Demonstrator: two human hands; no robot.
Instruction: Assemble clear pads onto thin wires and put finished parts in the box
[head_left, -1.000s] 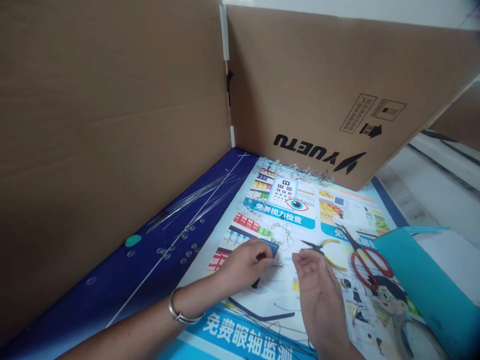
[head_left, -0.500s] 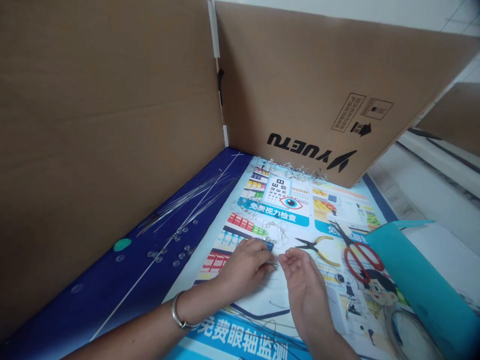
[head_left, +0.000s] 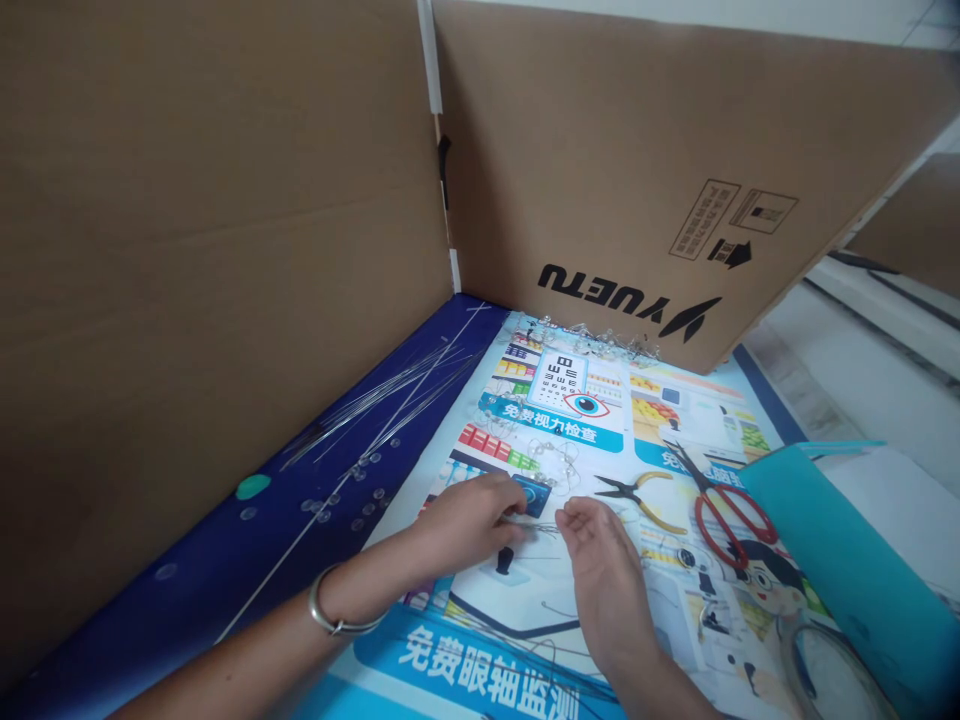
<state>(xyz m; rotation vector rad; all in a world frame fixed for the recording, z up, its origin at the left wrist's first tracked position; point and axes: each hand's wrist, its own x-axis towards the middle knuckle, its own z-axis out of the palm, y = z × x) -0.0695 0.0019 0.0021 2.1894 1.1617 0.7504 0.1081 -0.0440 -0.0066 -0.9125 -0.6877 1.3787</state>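
My left hand (head_left: 474,515), with a silver bangle (head_left: 330,610) on its wrist, is closed around thin wires (head_left: 537,526) just above the printed sheet. Across a small gap, my right hand (head_left: 606,565) pinches the other end of the wires between thumb and fingertips. Behind the hands lies a loose piece of bent wire with clear beads (head_left: 551,465). More long thin wires (head_left: 540,660) lie on the sheet below my hands. Blurring in the left fingers hides how many wires they hold.
Right of my hands lie yellow-handled pliers (head_left: 645,500), red-handled scissors (head_left: 731,520), a wire coil (head_left: 799,660) and a teal folder (head_left: 832,560). Loose wires (head_left: 375,395), clear beads (head_left: 322,510) and a green piece (head_left: 253,487) lie left. Cardboard walls (head_left: 615,150) stand behind.
My left hand has drawn left, away from the right hand, and more of the wires shows between them. The right hand stays almost in place. The view has shifted slightly.
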